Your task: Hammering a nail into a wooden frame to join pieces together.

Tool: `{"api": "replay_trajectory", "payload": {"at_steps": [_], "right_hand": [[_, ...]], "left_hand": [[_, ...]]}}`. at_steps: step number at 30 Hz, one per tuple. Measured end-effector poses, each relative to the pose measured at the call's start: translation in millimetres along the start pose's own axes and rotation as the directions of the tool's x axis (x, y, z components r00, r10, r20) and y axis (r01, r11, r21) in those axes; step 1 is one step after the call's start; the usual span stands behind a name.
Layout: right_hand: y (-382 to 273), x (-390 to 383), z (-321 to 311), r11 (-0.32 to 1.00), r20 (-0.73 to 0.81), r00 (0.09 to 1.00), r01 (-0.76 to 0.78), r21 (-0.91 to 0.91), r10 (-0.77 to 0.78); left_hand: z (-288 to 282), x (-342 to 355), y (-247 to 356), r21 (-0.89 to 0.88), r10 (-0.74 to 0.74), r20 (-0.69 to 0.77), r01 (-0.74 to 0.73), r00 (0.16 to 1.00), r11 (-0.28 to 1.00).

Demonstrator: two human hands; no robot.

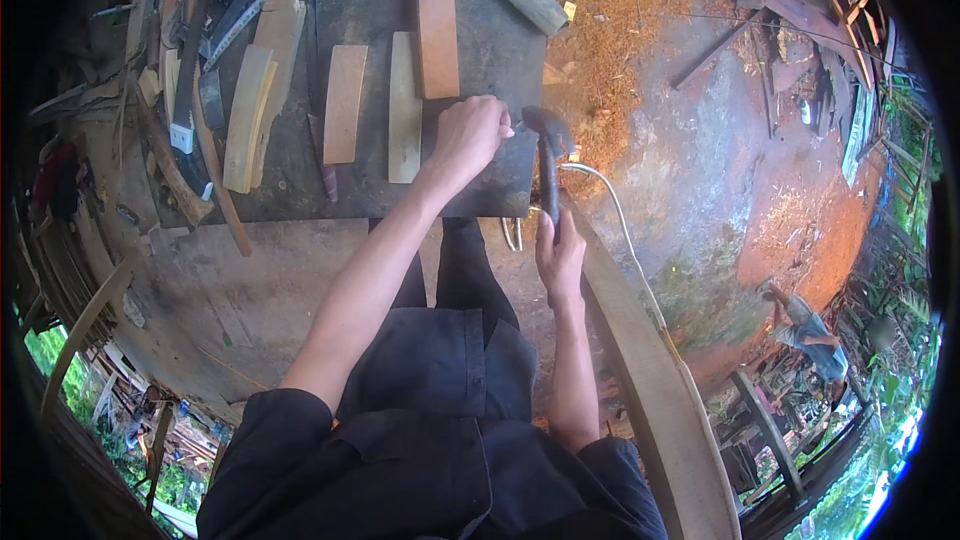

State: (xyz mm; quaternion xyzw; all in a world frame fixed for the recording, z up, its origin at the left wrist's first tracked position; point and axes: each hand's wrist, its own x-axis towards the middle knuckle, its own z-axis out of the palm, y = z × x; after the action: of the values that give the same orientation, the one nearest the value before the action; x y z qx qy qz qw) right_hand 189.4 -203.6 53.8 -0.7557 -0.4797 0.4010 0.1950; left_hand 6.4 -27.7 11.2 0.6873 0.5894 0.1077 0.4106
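Observation:
My right hand [560,255] grips the dark handle of a hammer [549,175]. The hammer's head is up beside the dark tabletop's right edge, close to my left fist. Over the right side of that table [470,198], my left hand [472,135] is closed with its fingers pressed together. A small pale tip shows at its fingers towards the hammer head; what it belongs to is too small to make out. Just beyond this hand lies a reddish wood piece [438,40], and to its left are a pale wood strip [404,110] and a light brown one [345,105].
More wood pieces [248,125] and a handsaw [182,135] lie on the left. A short grey wood block [533,3] rests near the table's far right edge. Sawdust [610,30] covers ground beyond. A white cable [630,250] runs by a long plank [650,380] at my right. Another person [815,340] is far right.

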Motion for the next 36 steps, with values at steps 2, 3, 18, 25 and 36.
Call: {"api": "replay_trajectory", "payload": {"at_steps": [2, 3, 18, 25, 36], "right_hand": [[-9, -3, 0, 0.998, 0.057, 0.996, -0.065, 0.007, 0.064], [-6, -3, 2, 0.998, 0.054, 0.997, -0.056, 0.006, 0.056], [4, 5, 13, 1.000, 0.029, 0.999, -0.026, -0.016, 0.027], [3, 1, 12, 0.993, -0.015, 0.994, -0.105, 0.057, 0.106], [5, 2, 3, 1.000, 0.005, 1.000, 0.001, 0.004, -0.001]], "left_hand": [[-3, 5, 2, 0.061, -0.041, 0.091, 0.036, 0.995, 0.997], [-5, 6, 4, 0.061, -0.041, 0.090, 0.036, 0.995, 0.998], [-2, 3, 3, -0.086, -0.107, 0.036, 0.110, 0.994, 0.990], [10, -8, -11, -0.215, 0.027, -0.132, -0.055, 0.991, 0.975], [15, -14, -6, -0.223, 0.064, -0.276, -0.129, 0.959, 0.966]]}}
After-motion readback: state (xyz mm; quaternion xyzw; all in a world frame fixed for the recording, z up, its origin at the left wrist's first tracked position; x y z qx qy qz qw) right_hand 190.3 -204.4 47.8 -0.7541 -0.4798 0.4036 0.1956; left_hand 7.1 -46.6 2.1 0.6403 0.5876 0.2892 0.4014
